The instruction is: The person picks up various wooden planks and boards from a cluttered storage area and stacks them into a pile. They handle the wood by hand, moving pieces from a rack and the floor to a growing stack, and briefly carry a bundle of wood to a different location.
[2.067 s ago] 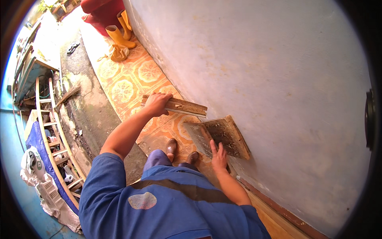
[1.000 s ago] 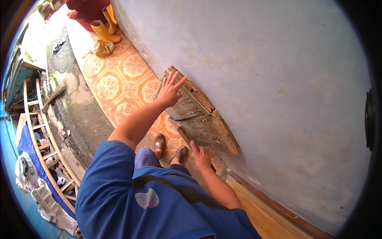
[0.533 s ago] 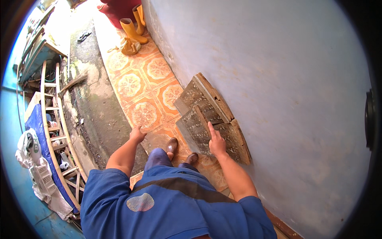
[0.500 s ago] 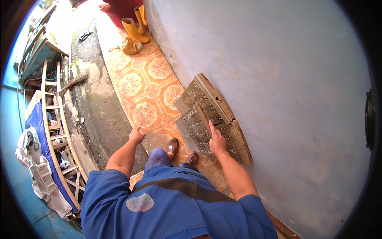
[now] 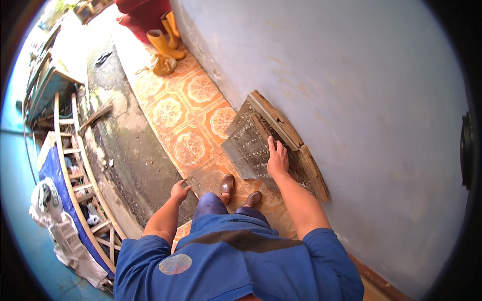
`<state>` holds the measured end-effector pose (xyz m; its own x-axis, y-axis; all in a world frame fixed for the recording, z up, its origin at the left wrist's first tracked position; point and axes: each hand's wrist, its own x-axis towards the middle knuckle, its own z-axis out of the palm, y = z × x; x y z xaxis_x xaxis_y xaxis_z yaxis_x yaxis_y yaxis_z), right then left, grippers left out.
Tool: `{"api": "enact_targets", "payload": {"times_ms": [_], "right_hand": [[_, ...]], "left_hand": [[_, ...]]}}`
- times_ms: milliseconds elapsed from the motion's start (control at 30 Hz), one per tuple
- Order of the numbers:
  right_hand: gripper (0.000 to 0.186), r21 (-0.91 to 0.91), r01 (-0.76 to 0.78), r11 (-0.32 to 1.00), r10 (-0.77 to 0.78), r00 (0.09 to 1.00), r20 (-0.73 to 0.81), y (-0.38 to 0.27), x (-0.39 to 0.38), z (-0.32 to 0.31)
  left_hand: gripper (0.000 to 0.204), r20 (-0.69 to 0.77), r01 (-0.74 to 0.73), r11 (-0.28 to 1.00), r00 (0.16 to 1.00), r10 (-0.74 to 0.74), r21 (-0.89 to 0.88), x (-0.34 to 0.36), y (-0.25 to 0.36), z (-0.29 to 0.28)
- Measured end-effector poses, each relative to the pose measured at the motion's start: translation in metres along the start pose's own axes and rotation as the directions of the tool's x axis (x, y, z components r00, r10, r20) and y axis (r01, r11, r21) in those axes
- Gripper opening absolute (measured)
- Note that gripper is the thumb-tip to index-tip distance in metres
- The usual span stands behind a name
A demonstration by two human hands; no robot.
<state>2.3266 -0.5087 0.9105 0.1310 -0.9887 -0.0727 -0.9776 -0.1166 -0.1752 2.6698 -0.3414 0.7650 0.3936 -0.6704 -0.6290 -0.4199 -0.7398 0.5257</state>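
Observation:
My right hand (image 5: pixel 278 159) reaches down with its fingers stretched and apart over the edge of a dark, white-speckled panel (image 5: pixel 256 143), by a narrow wooden strip (image 5: pixel 260 126). Whether the fingertips press on it I cannot tell. Several such worn wooden panels (image 5: pixel 310 170) lean against the wall, and a pale, see-through strip (image 5: pixel 235 149) shows along their left side. My left hand (image 5: pixel 179 191) hangs over the border of tile and concrete. Its thumb and fingers are drawn together; what they hold, if anything, cannot be made out.
Orange patterned tiles (image 5: pixel 189 148) run between the lilac wall (image 5: pixel 371 100) and a rough concrete strip (image 5: pixel 135 170). Yellow boots (image 5: pixel 163 44) stand at the far end. A bamboo ladder (image 5: pixel 83 165) lies on the left beside a blue tarp (image 5: pixel 52 168) and white bags (image 5: pixel 63 228).
My right hand has gone from a pointing finger to several spread fingers, a bit lower. My left hand has shifted slightly down in the picture. The whole view has moved a little.

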Motion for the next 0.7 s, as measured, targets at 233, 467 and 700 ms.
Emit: {"api": "enact_targets", "payload": {"times_ms": [233,467,700], "right_hand": [[0.074,-0.004,0.073,0.997,-0.073,0.997,-0.023,0.026,-0.028,0.012],[0.064,0.37,-0.393,0.842,0.237,0.885,0.401,0.08,-0.141,0.057],[0.066,0.293,-0.806,0.515,0.548,0.572,0.611,0.166,-0.297,0.115]], "left_hand": [[0.059,0.13,-0.208,0.967,0.973,0.19,0.149,0.031,0.025,0.029],[0.059,0.226,-0.278,0.957,0.94,0.254,0.083,0.04,0.063,0.056],[0.063,0.325,-0.286,0.948,0.918,0.229,0.141,0.049,0.06,0.072]]}}
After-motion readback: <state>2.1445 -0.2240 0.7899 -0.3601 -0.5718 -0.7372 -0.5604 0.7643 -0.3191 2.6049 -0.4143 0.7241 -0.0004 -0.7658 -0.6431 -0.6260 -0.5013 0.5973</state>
